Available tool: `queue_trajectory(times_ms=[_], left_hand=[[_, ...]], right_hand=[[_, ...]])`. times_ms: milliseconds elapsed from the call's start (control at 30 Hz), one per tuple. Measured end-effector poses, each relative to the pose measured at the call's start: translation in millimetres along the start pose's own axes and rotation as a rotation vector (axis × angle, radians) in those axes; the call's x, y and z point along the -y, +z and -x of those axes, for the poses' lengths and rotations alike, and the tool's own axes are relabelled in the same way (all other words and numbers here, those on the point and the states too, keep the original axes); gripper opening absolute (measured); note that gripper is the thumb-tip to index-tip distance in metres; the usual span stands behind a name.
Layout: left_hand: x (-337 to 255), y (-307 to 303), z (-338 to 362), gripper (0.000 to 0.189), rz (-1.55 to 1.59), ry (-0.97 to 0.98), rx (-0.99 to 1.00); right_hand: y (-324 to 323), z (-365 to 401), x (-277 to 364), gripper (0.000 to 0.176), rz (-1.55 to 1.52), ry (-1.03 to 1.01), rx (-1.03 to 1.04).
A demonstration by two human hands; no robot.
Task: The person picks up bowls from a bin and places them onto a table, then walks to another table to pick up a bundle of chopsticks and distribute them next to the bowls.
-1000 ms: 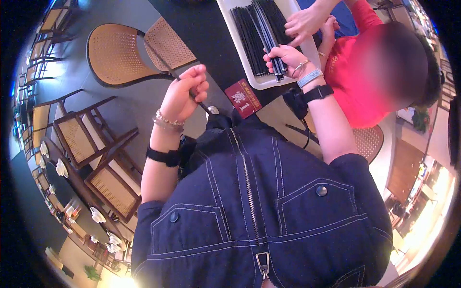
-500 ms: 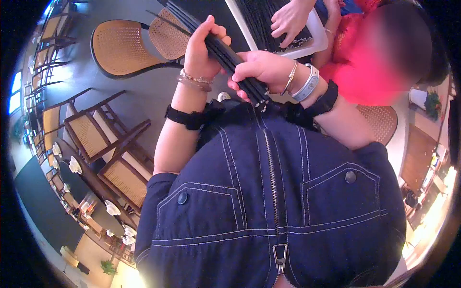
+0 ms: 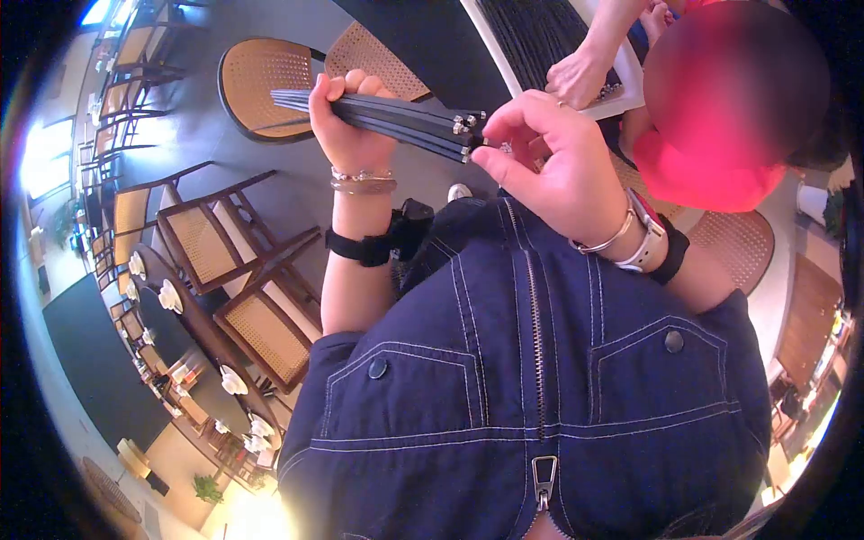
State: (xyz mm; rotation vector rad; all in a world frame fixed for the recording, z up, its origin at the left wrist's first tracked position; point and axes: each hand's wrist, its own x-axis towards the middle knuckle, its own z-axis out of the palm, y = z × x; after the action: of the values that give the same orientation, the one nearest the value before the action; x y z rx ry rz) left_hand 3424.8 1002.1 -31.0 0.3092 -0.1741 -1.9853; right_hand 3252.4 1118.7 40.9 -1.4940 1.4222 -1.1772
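Left hand point(image 3: 349, 108), grip closed round black sticks point(image 3: 414, 121); right hand point(image 3: 558, 157) half open beside silvery ends point(image 3: 464, 126) (contact unclear)

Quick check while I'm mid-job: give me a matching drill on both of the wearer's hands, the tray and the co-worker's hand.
1. Left hand
2. Right hand
3. Tray
4. Co-worker's hand

A. At the silver ends of the held bundle
B. White-rimmed, with dark sticks inside
C. Over the tray
D. Wrapped around the bundle

Pairs: 1-D, 2-A, 3-B, 4-C
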Motion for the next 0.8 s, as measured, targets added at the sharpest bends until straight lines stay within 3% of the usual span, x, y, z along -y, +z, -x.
queue_trajectory(times_ms=[167,233,467,533,667,800], left_hand=[[-0.2,6.8,8.4,0.029,-0.087,0.101,0.018],[-2.5,9.3,11.2,0.029,-0.150,0.170,-0.034],[-16.7,8.8,8.4,0.028,-0.167,0.205,-0.101],[-23.2,5.0,8.6,0.029,-0.162,0.184,-0.068],[-19.8,3.0,1.0,0.029,-0.222,0.176,-0.067],[-13.7,6.7,-4.7,0.028,-0.220,0.148,-0.055]], right_hand=[[11.1,-5.5,-4.6,0.018,0.097,-0.046,-0.122],[13.5,-4.3,-9.4,0.016,0.036,0.090,-0.056],[-1.9,5.7,-13.6,0.008,0.116,0.035,-0.016],[-7.6,13.5,-14.2,0.012,0.052,0.069,-0.114],[-13.5,20.4,-21.1,0.007,-0.265,0.255,-0.063],[-13.2,18.6,-18.5,0.011,-0.365,0.166,-0.156]])
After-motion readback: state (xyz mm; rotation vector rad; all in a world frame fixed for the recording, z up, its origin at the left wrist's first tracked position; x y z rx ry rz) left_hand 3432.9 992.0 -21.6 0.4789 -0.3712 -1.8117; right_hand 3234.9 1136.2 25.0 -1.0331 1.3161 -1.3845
